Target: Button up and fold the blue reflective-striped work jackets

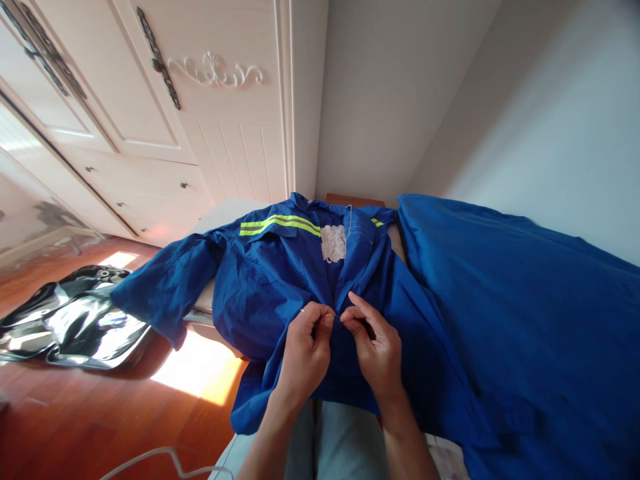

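Note:
A blue work jacket [260,287] with yellow and silver reflective stripes lies spread out with its collar away from me. Its front is parted near the top, where a white lacy patch [333,243] shows between the two edges. My left hand [311,340] pinches one front edge of the jacket between thumb and forefinger. Close beside it, my right hand [374,341] pinches the opposite edge, its forefinger a little raised. The fingertips nearly meet at the middle of the front. Whether a button lies between them is hidden.
Blue bedding [520,300] fills the right side. A white wardrobe [225,127] stands behind at left, a grey wall [390,87] beside it. On the wooden floor [125,427] lies a shiny black bag [80,320]. A white cable [165,453] runs at lower left.

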`<state>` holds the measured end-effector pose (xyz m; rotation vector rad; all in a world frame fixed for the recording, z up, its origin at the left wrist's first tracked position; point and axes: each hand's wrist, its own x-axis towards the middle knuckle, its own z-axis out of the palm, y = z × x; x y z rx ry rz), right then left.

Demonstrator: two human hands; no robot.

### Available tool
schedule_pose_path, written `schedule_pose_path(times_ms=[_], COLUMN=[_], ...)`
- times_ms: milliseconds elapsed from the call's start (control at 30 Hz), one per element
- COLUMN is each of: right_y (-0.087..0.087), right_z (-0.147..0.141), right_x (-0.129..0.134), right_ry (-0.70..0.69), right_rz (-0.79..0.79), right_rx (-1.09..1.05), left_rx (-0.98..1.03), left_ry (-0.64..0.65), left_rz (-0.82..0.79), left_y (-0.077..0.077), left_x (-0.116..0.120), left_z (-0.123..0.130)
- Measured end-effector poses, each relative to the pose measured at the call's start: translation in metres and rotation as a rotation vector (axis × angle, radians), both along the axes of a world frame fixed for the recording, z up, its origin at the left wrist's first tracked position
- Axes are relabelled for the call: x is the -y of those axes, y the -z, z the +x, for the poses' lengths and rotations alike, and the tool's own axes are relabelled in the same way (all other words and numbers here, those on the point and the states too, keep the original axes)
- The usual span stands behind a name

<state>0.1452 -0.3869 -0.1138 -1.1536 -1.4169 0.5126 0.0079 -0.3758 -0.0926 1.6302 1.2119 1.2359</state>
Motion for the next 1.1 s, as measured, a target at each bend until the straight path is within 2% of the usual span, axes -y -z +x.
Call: schedule_pose_path(times_ms=[267, 500, 667, 933, 1100], right_y=[-0.004, -0.004, -0.002, -0.006, -0.008], right_z=[-0.003, 0.005, 0.006, 0.008, 0.010], right_x=[-0.004, 0.001, 0.000, -0.002, -0.003], right_ry=[-0.096, -0.177, -0.168, -0.233, -0.278], right_rz=[-0.100, -0.168, -0.189, -0.221, -0.279], right_rx=[-0.067, -0.096, -0.137, -0.099, -0.124], left_rx=[-0.080, 0.077, 0.126, -0.056, -0.076], left_ry=[0.066, 0.048, 0.044, 0.049, 0.037], left_rz=[-0.040, -0.078, -0.104, -0.031, 0.024], left_y=[-0.002, -0.004, 0.000, -0.002, -0.002], left_x=[-0.006, -0.001, 0.000, -0.003, -0.002], left_z=[-0.004, -0.005, -0.005, -0.004, -0.001])
